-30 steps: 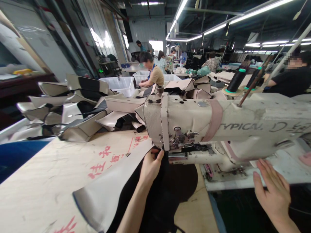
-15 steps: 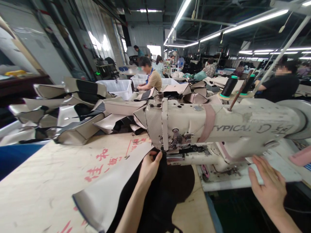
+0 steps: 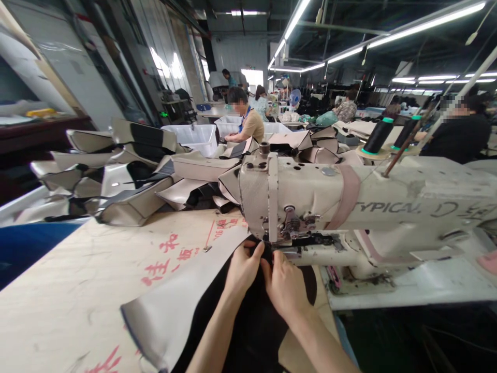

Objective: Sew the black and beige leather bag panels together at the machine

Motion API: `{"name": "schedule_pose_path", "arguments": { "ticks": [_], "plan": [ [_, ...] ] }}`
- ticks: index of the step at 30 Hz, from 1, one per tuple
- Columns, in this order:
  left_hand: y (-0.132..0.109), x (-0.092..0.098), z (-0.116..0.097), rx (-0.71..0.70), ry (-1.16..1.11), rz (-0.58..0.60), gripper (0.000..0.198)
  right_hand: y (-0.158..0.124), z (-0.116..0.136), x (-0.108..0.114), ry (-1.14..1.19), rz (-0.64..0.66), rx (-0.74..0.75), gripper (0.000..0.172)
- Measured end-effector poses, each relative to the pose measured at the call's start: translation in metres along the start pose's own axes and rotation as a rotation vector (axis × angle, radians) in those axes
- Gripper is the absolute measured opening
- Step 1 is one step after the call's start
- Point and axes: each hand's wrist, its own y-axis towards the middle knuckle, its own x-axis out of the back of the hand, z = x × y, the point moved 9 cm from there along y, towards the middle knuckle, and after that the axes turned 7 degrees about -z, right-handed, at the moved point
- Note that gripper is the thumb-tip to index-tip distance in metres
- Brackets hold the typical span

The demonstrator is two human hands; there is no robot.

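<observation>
Both of my hands are at the needle end of a cream sewing machine (image 3: 310,197). My left hand (image 3: 244,267) pinches the edge of a black fabric piece (image 3: 248,331) just in front of the presser foot. Close beside it, my right hand (image 3: 285,280) grips the same black fabric with fingers curled; its fingertips are partly hidden under the machine head. A pale grey leather-like panel (image 3: 166,305) lies along the left side of the black fabric, its lower corner curling up from the wooden table.
The wooden tabletop (image 3: 77,290) bears red writing. Sewn beige and black covers (image 3: 132,199) are heaped behind it. Black thread cones (image 3: 376,137) stand behind the machine. A person in a tan shirt (image 3: 252,127) sits beyond, near white bins (image 3: 194,137).
My right hand has come from the machine bed at the right to the black fabric beside my left hand. My left hand stays at the needle. The view has shifted slightly.
</observation>
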Motion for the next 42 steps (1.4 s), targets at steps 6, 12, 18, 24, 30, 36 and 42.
{"name": "schedule_pose_path", "arguments": {
  "ticks": [6, 12, 18, 24, 30, 36, 42],
  "plan": [
    [-0.002, 0.001, -0.004, 0.002, 0.037, -0.023, 0.033, 0.007, -0.01, 0.0, 0.125, -0.053, -0.187, 0.024],
    [0.001, 0.003, -0.012, -0.042, 0.092, -0.038, 0.034, 0.001, -0.027, -0.023, 0.521, -0.168, -0.454, 0.036],
    [0.003, 0.006, -0.017, -0.031, 0.025, -0.069, 0.031, -0.001, -0.036, -0.051, 0.854, -0.202, -0.676, 0.041],
    [0.007, 0.005, -0.022, -0.04, 0.026, -0.057, 0.027, -0.005, -0.033, -0.033, 1.021, -0.087, -0.614, 0.035],
    [0.008, 0.0, -0.021, -0.094, 0.062, -0.006, 0.028, -0.013, -0.04, -0.037, 1.101, -0.053, -0.59, 0.034],
    [0.008, -0.001, -0.018, -0.08, 0.013, 0.028, 0.031, -0.014, -0.04, -0.049, 1.193, -0.042, -0.712, 0.035],
    [0.012, 0.001, -0.023, -0.085, -0.041, 0.027, 0.025, -0.014, -0.038, -0.049, 1.211, -0.055, -0.78, 0.034]
  ]
}}
